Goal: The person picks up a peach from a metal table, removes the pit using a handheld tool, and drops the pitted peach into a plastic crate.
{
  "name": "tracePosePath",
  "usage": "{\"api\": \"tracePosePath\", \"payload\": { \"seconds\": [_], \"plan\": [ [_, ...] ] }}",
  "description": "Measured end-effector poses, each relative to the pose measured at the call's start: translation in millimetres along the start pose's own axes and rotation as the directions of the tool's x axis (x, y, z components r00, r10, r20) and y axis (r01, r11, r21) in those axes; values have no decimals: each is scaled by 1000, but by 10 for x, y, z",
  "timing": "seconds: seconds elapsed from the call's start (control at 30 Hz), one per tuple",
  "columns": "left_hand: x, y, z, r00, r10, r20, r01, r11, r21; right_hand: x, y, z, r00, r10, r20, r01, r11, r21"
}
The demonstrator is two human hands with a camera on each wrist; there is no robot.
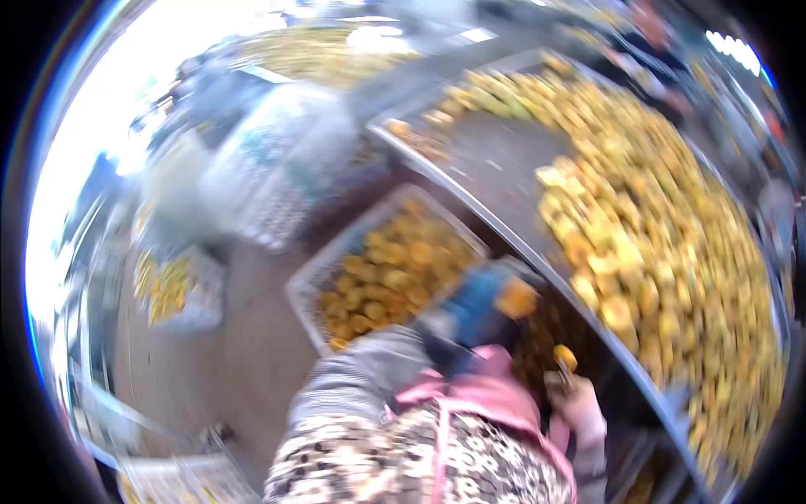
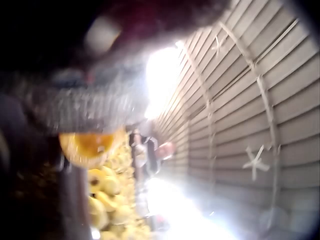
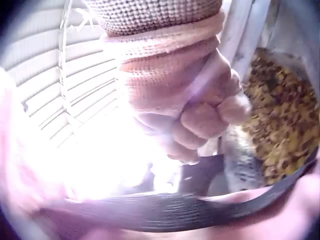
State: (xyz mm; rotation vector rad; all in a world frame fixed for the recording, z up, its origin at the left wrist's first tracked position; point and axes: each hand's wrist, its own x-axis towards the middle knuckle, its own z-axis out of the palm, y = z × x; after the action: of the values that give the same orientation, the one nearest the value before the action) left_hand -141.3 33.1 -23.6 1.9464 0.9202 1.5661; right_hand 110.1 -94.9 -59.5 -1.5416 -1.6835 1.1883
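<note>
My left hand, in a blue and grey glove, holds a halved yellow fruit between the crate and the metal table. In the left wrist view this fruit half shows an orange hollow beneath the knitted glove. My bare right hand grips a small tool with a short thin shaft; a round yellow end tops it, its kind blurred. Seen from the right wrist, the fingers are curled in below a pink cuff, and the tool is hidden there.
A metal-edged table heaped with halved yellow fruit runs along the right. At my left stands a white crate of fruit. Beyond it are a wrapped white stack and a smaller crate. Another person stands across the table.
</note>
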Motion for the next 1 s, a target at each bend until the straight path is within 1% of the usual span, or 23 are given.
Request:
{"api": "tracePosePath", "payload": {
  "seconds": [0.03,0.07,0.1,0.13,0.17,0.23,0.3,0.37,0.43,0.47,0.5,0.53,0.57,0.63,0.67,0.7,0.73,0.77,0.83,0.87,0.9,0.93,1.0],
  "plan": [
    [-82,-151,-34,946,-220,237,197,973,120,-428,313,-74,978,204,-49,-210,966,-152],
    [-7,-408,-391,861,-392,325,268,892,364,-372,374,-89,953,284,-109,-303,858,-414],
    [-67,-426,-631,786,-581,211,212,575,790,-389,440,-128,928,342,-148,-352,673,-651],
    [-178,-493,-638,897,-437,65,176,488,855,-461,586,-164,912,375,-164,-393,686,-612],
    [-120,-584,-607,908,-407,94,176,576,798,-408,609,-207,902,397,-170,-418,702,-577],
    [76,-587,-317,977,-125,174,-32,715,698,-381,563,-164,888,398,-231,-458,718,-525],
    [276,-461,273,959,69,275,-224,778,587,-393,544,-194,874,402,-272,-485,700,-524],
    [394,-309,841,926,52,375,-235,855,462,-404,455,-171,859,442,-259,-509,688,-517],
    [487,-170,1363,844,-58,533,-206,882,424,-429,447,-132,871,438,-224,-489,720,-492],
    [513,-143,1497,841,-45,538,-212,889,406,-456,426,-124,863,445,-240,-503,712,-489],
    [534,-143,1601,763,-198,615,-108,899,425,-470,405,-111,868,441,-226,-493,719,-489],
    [545,-155,1681,654,-338,677,-9,891,454,-478,379,-122,874,438,-212,-483,727,-489],
    [562,-196,1699,654,-329,681,-16,895,447,-489,341,-155,871,438,-222,-488,725,-486],
    [614,-335,1597,667,-467,580,364,884,293,-511,247,-185,861,402,-312,-504,759,-413],
    [664,-388,1533,724,-404,559,362,913,191,-518,265,-188,856,357,-373,-486,800,-352],
    [655,-400,1500,724,-404,559,356,913,198,-488,240,-186,858,354,-372,-482,805,-346],
    [722,-193,1398,681,-482,552,609,791,-61,-434,177,-204,861,216,-460,-353,905,-236],
    [725,-59,1329,615,-547,568,776,549,-312,-393,84,-225,828,92,-553,-200,970,-138],
    [691,76,1259,616,-528,584,772,551,-317,-257,-190,-306,800,-68,-596,-151,939,-310],
    [706,243,1177,481,-579,658,873,382,-303,-200,-305,-333,781,-146,-608,-98,931,-350],
    [671,351,1125,333,-600,727,943,195,-271,-175,-417,-378,806,-154,-572,-94,920,-380],
    [581,387,1115,328,-554,765,944,168,-283,-155,-464,-392,819,-144,-555,-119,904,-410],
    [468,495,1062,294,-551,781,956,167,-242,-136,-504,-394,829,-127,-544,-152,887,-437]
  ]
}}
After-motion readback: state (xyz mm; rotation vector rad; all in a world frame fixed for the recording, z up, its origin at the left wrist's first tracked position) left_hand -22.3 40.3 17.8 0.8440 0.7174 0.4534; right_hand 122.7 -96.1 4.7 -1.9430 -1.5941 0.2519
